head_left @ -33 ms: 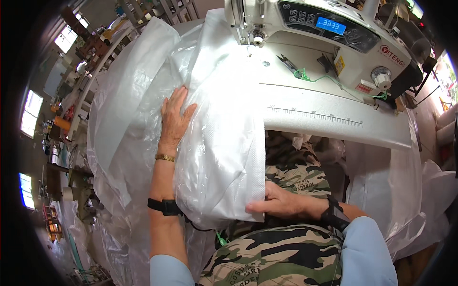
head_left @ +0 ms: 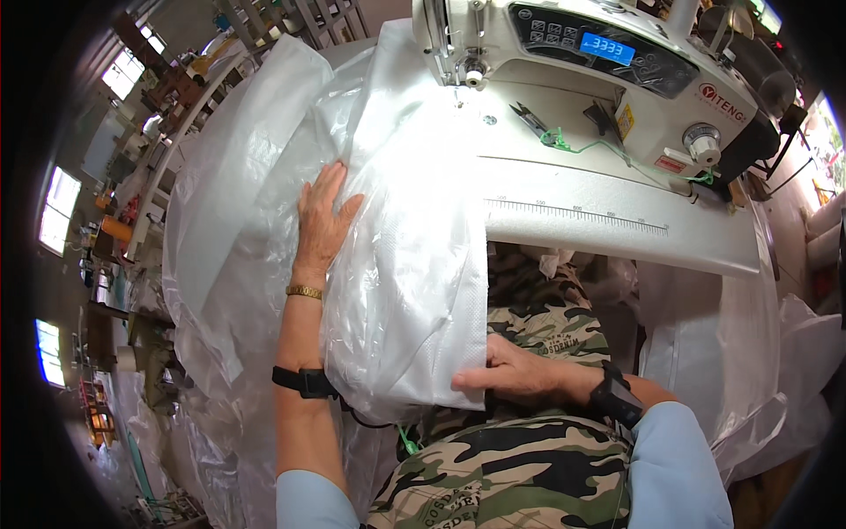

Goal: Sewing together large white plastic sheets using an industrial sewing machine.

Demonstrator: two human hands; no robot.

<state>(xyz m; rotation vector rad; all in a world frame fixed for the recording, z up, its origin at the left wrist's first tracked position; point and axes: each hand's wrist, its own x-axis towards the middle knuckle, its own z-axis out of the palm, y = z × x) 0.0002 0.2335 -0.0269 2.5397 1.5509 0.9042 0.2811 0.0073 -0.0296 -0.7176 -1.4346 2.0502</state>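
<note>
A white woven plastic sheet (head_left: 414, 291) with a clear film layer hangs from the sewing machine (head_left: 608, 53) bed down toward my lap. My left hand (head_left: 324, 220) lies flat on the film, fingers extended and thumb apart. At the lower right corner of the sheet, my right hand (head_left: 515, 370) pinches the edge, thumb on top and fingers hidden beneath. The sheet's upper end lies by the needle area (head_left: 458, 93), where bright lamp glare washes out detail.
Thread snips (head_left: 531, 122) with green cord rest on the machine bed, right of the needle. A printed ruler scale (head_left: 577, 212) runs along the table's front edge. More white plastic (head_left: 229, 176) drapes on the left, and further sheeting (head_left: 714, 353) hangs at the right.
Almost nothing differs. The machine appears a few pixels further left and my hands keep their places on the sheet.
</note>
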